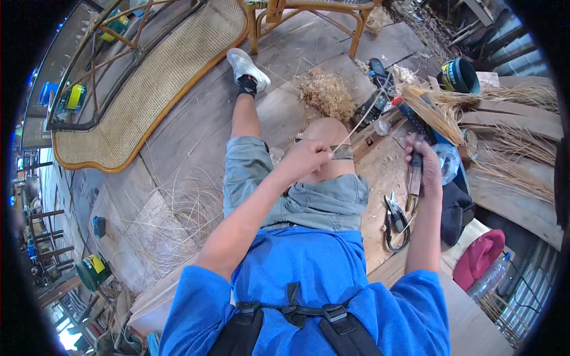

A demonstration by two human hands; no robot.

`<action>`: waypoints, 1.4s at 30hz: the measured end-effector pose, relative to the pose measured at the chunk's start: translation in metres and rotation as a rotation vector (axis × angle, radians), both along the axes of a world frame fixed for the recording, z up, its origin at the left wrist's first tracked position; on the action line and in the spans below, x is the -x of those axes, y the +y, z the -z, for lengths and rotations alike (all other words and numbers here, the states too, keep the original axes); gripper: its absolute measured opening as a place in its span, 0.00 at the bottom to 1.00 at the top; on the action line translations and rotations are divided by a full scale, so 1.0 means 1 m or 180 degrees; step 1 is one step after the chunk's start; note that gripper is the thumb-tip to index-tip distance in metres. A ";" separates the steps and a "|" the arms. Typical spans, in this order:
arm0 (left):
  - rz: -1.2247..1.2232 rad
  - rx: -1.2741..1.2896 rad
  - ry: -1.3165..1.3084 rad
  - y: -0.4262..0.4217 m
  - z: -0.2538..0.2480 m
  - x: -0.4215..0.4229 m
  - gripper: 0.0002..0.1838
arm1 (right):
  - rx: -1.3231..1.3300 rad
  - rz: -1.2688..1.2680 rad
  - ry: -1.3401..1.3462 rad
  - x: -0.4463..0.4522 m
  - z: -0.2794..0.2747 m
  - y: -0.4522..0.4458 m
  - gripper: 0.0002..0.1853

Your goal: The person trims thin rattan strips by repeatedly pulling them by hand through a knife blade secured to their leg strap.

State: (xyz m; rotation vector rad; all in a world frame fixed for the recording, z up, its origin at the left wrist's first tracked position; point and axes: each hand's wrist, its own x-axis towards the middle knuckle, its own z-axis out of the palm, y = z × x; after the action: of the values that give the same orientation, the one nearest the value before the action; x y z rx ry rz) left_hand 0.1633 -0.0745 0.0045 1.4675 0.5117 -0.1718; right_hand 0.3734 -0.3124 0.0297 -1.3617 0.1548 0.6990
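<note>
My left hand (312, 158) is closed in a pinch above my thigh. A thin pale rattan strip (360, 123) runs from its fingers up and to the right, toward the tools beyond my knee. On the right, my right hand (428, 163) is wrapped round a dark-handled tool (415, 178) that points down toward my body; its tip is too small to make out. Below that hand, garden shears (394, 223) lie on the wooden bench (380, 199). A pad with dark straps (326, 135) covers my knee.
A curly shavings heap (326, 94) lies beyond my knee. Rattan bundles (504, 142) and a green bucket (460, 76) stand right. A woven cane panel (160, 77) leans at left, near loose strips (184, 213). A maroon cap (478, 258) and plastic bottle (490, 276) sit lower right.
</note>
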 end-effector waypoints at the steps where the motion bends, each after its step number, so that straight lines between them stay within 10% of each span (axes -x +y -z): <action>1: 0.0098 0.0020 0.0097 0.000 0.005 -0.011 0.11 | -0.0683 0.0465 0.0037 0.018 -0.022 0.013 0.11; 7: 0.0168 0.0259 0.0079 0.006 -0.031 -0.022 0.12 | 0.0564 -0.1080 -0.0014 0.091 -0.016 0.054 0.12; 25: 0.0389 0.0327 0.1286 0.055 0.002 0.124 0.12 | 0.0611 0.0068 -0.0759 0.003 0.043 0.043 0.07; 38: -0.0079 -0.2047 -0.0422 -0.017 -0.004 0.071 0.12 | 0.0610 0.0042 -0.0557 0.013 0.018 0.042 0.12; 42: -0.0288 -0.1100 0.0038 -0.012 -0.011 0.064 0.11 | 0.0949 -0.0450 0.0153 0.056 -0.012 0.053 0.23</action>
State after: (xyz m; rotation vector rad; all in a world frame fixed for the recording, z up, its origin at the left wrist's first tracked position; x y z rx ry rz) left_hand 0.0989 -0.0868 0.0153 1.7759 0.6389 -0.0199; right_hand 0.3170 -0.2594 0.0414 -1.6531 0.2088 0.8522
